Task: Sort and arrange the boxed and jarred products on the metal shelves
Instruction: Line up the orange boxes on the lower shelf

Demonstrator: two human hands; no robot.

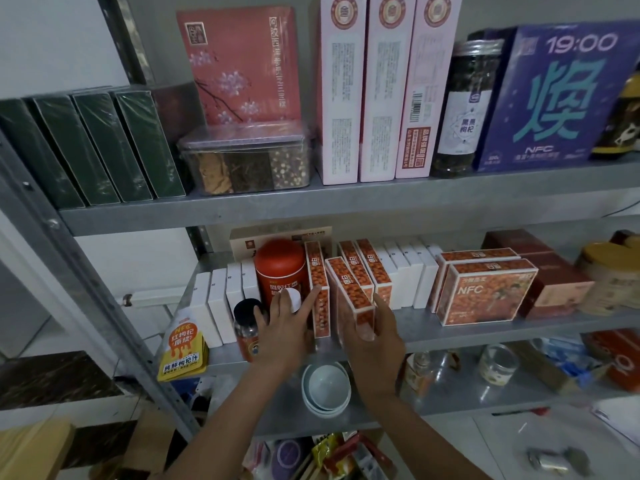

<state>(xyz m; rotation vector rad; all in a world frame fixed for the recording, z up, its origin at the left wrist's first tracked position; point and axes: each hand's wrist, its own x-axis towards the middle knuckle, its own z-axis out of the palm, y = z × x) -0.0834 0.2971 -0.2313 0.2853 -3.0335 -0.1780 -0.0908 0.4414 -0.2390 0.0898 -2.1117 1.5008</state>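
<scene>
On the middle shelf (450,327), both hands are busy among the orange berry-print cartons. The left hand (284,327) is spread almost flat, fingers straight, its index fingertip pressing the side of an upright orange box (318,271) that stands just beside the red canister (280,268); it holds nothing. The right hand (375,330) is curled round the front orange box (348,289), thumb across its lower face and fingers wrapped behind its right side (that box sits close to the shelf's front lip and looks slightly tilted). Two more orange cartons lean just behind it. The likely trouble is a toppling row: if the gripped box is pulled or turned sharply, the leaning ones lose their support and may fall forward. The upright box is narrow and steadied only by fingertip pressure, so a nudge could tip it too. The left wrist passes right beside the small dark-lidded jar (246,327) at the edge; a careless sweep might knock it off toward the stacked bowls (327,386) below.
</scene>
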